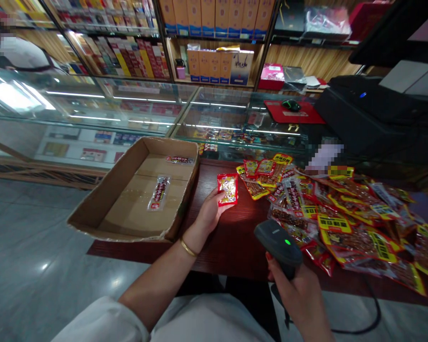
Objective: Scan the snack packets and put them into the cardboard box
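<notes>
Between the fingers of my left hand [210, 211] is a small red-and-gold snack packet [228, 187], held over the dark red table [231, 237]. My right hand [296, 289] is wrapped round the handle of a black barcode scanner [280, 244], which has a green light on top and points toward the packet. To the left stands an open cardboard box [124, 204] with two narrow clear packets in it: one packet [159, 192] near its middle, another packet [180, 160] at the far end. A heap of snack packets [356, 213], mostly red and yellow, spreads over the table's right side.
Behind the table runs a glass display counter [146, 107], with a red mouse pad [296, 114] and a mouse on it. Dark equipment [385, 114] stands at the right. Shelves of boxes line the wall. The scanner's cable [376, 304] loops at lower right. A person [24, 54] is at far left.
</notes>
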Demonstrator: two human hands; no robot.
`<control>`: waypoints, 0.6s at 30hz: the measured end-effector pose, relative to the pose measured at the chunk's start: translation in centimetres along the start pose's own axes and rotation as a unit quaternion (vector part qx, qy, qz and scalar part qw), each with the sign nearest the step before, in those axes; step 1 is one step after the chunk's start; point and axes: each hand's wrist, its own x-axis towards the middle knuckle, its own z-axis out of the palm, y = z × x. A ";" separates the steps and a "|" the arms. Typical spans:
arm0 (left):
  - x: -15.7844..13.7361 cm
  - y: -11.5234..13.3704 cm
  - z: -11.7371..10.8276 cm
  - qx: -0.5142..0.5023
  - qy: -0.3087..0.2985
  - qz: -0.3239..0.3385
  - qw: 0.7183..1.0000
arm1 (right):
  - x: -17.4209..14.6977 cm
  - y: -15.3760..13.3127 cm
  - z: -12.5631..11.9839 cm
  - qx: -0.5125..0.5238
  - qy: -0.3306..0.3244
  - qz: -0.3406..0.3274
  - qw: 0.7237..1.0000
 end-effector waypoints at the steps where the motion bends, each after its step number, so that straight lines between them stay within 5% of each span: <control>1: 0.0 0.1 0.0 0.001 -0.004 -0.002 1.000 | 0.0 0.0 -0.1 0.002 0.002 0.000 1.000; 7: -0.5 0.6 0.2 0.014 -0.019 -0.007 1.000 | 0.3 0.3 0.5 0.091 -0.017 0.044 0.995; 11: -0.8 0.9 1.4 0.043 -0.024 -0.009 0.999 | 0.9 1.5 2.4 0.316 -0.051 0.131 0.938; 15: 1.1 1.2 6.3 0.092 -0.060 -0.022 0.994 | 1.6 3.6 3.8 0.470 -0.050 0.179 0.863; 18: 3.7 0.7 11.5 0.127 -0.092 -0.024 0.987 | 1.8 4.3 4.0 0.481 -0.047 0.192 0.854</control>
